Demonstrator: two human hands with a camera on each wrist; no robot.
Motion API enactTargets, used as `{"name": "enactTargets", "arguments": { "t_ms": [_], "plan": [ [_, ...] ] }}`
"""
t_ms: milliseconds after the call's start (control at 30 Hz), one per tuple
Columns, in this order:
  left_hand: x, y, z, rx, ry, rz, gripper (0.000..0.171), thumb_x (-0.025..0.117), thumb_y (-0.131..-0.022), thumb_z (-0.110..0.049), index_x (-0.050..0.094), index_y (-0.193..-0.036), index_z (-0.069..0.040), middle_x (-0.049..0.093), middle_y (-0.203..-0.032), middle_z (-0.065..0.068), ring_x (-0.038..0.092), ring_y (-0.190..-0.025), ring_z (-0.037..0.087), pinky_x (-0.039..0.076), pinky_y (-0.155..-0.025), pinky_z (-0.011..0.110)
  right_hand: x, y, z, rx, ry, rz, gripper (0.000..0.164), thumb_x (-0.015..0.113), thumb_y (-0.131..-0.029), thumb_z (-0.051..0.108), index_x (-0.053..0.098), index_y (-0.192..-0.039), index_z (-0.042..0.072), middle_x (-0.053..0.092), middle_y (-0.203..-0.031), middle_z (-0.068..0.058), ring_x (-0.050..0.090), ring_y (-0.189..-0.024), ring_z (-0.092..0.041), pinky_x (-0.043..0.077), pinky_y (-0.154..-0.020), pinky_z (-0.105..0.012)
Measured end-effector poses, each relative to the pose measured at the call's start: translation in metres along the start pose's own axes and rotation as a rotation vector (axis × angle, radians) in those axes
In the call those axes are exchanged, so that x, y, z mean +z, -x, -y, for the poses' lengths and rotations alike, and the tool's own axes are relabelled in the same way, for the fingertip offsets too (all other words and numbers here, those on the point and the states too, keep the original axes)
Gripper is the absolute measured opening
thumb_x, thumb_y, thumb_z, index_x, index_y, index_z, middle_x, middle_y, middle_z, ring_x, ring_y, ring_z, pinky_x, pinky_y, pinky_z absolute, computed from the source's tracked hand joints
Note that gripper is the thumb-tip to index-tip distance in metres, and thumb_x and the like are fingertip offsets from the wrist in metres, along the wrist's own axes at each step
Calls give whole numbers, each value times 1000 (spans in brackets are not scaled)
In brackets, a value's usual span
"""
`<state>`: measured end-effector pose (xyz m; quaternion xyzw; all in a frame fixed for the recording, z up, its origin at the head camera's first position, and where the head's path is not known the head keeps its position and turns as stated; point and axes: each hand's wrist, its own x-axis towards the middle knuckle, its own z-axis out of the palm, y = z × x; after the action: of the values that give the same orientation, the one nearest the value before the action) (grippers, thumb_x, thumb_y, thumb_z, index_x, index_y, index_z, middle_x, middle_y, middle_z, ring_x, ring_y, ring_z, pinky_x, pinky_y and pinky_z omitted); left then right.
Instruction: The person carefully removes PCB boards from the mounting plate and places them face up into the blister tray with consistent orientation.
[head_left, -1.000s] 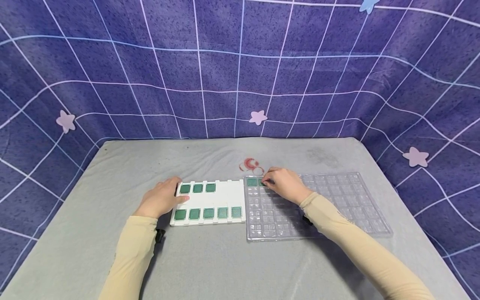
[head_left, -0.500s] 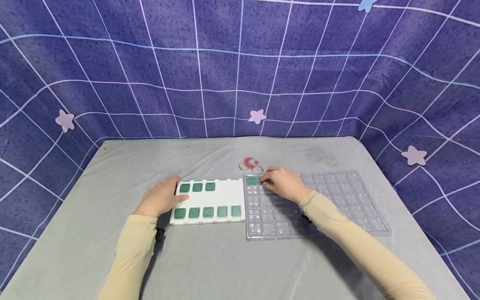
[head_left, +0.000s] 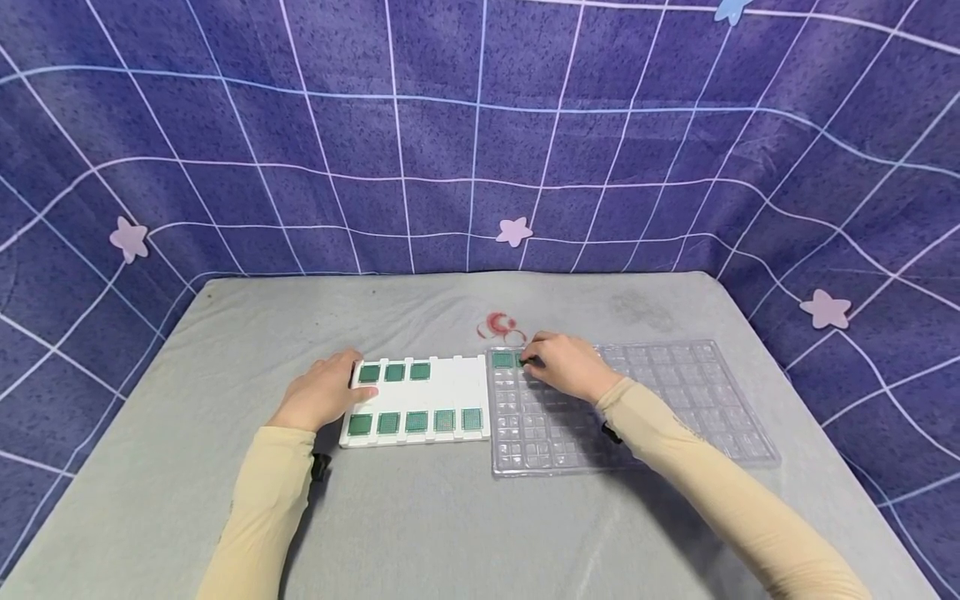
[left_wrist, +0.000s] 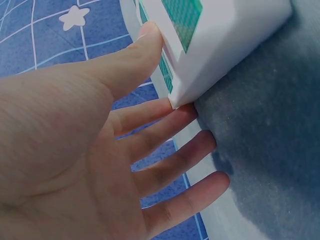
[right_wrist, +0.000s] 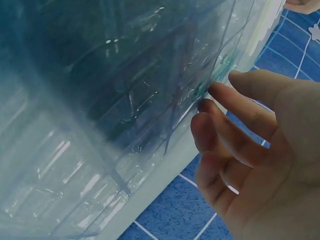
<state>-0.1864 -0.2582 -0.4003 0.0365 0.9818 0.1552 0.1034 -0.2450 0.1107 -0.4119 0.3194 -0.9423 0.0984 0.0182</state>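
Observation:
A white tray (head_left: 465,387) lies left of centre, with three square green chips (head_left: 394,372) in its far row and several (head_left: 416,422) in its near row. My left hand (head_left: 321,392) steadies its left end. The thumb (left_wrist: 150,42) rests over the top and the index finger meets the corner; the other fingers extend loosely. Beside it is a clear plastic compartment tray (head_left: 675,383). One green chip (head_left: 502,359) sits in its far-left pocket. My right hand (head_left: 566,364) pinches another green chip (right_wrist: 200,91) at the adjacent pocket with thumb and index finger, mostly hiding it.
Both trays lie on a grey cloth-covered table (head_left: 420,517), nearly edge to edge. A red mark (head_left: 497,323) shows on the cloth behind them. A blue gridded curtain (head_left: 435,150) with stars surrounds the far side.
My right hand stays over the second pocket, with the chip there less visible under its fingertips. The left hand and both trays hold their places; the head view shifts slightly.

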Motion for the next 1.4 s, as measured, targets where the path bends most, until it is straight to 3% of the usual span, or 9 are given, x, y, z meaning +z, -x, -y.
{"name": "enactTargets", "arguments": {
  "t_ms": [333,467,567,900,1033,1200,1400],
  "plan": [
    [-1,-1,4,-3,-3,-11,61,71,-95,-37,50,-141,-2,61,-133,21,57,-119,44,49,-92,62,-1,-14,16,-2,5,-93,12,73,-94,21,78,-104,18,75,-105,1,75,-92,-21,62,-76,-41],
    [-2,-1,4,-5,-2,-12,61,71,-95,-37,50,-141,-2,62,-132,21,58,-119,44,49,-92,62,2,-25,31,-42,16,-116,10,73,-94,22,78,-102,20,77,-110,0,75,-87,-20,60,-66,-38],
    [-2,-1,4,-7,1,-11,61,71,-95,-37,50,-141,-2,63,-130,21,58,-118,44,50,-92,62,4,-33,45,-79,15,-119,12,72,-94,21,78,-104,21,76,-117,0,76,-90,-21,61,-66,-39],
    [2,-4,2,-7,8,-16,60,71,-95,-37,51,-140,-4,64,-129,20,59,-118,43,50,-91,61,15,-62,87,-224,59,-151,15,74,-93,21,75,-108,19,74,-101,4,74,-82,-17,58,-62,-31],
    [3,-3,2,-8,8,-17,59,72,-94,-37,52,-140,-4,65,-126,19,60,-116,43,51,-89,60,22,-70,100,-255,100,-118,13,75,-93,27,74,-104,20,72,-97,3,72,-84,-16,60,-69,-33],
    [4,-2,1,-9,8,-19,60,72,-94,-37,52,-139,-4,65,-126,19,61,-115,42,51,-89,60,31,-78,112,-244,170,-35,24,74,-93,39,74,-109,22,72,-100,5,71,-89,-13,60,-76,-32],
    [3,-1,3,1,1,-32,59,73,-93,-37,54,-137,-3,66,-125,20,61,-114,43,51,-87,60,31,-82,121,-229,151,5,24,75,-93,35,72,-110,18,72,-103,3,71,-93,-15,61,-79,-33]
  ]
}}
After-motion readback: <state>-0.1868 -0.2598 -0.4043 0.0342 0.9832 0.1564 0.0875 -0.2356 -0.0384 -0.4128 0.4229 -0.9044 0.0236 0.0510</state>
